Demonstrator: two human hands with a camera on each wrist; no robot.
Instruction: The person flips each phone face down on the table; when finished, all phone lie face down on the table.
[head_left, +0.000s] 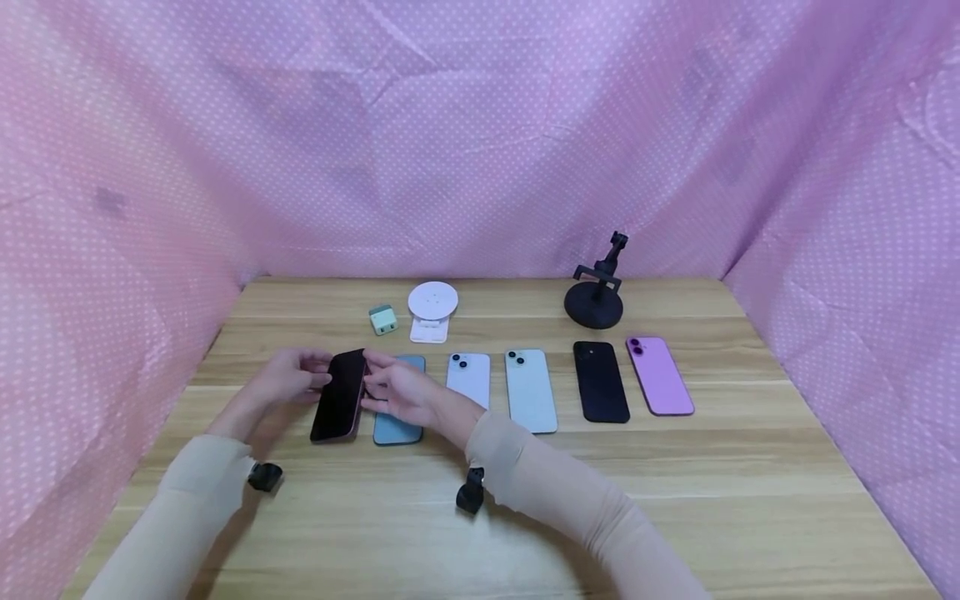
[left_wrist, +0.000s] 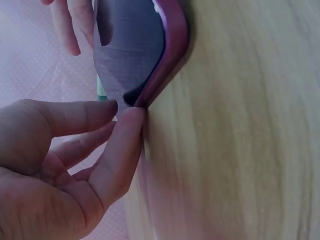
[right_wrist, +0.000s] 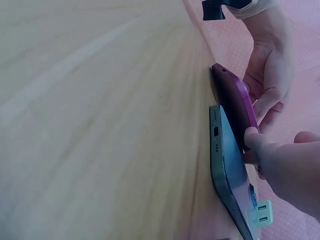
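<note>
A phone (head_left: 339,398) with a dark screen and a magenta frame lies tilted between the hands, screen up, its right side raised. My left hand (head_left: 281,379) pinches its left edge; in the left wrist view the thumb and index finger meet at the phone's edge (left_wrist: 165,65). On the opposite side, my right hand (head_left: 405,390) grips the raised edge, its thumb showing on the magenta frame (right_wrist: 243,95) in the right wrist view. Beneath the right hand is a blue phone (head_left: 399,427), partly covered by the fingers.
To the right lie a white phone (head_left: 468,383), a pale green phone (head_left: 531,392), a black phone (head_left: 601,382) and a pink phone (head_left: 660,377). Behind stand a mint charger plug (head_left: 383,320), a white round stand (head_left: 432,302) and a black phone holder (head_left: 594,305). Pink curtains surround the table.
</note>
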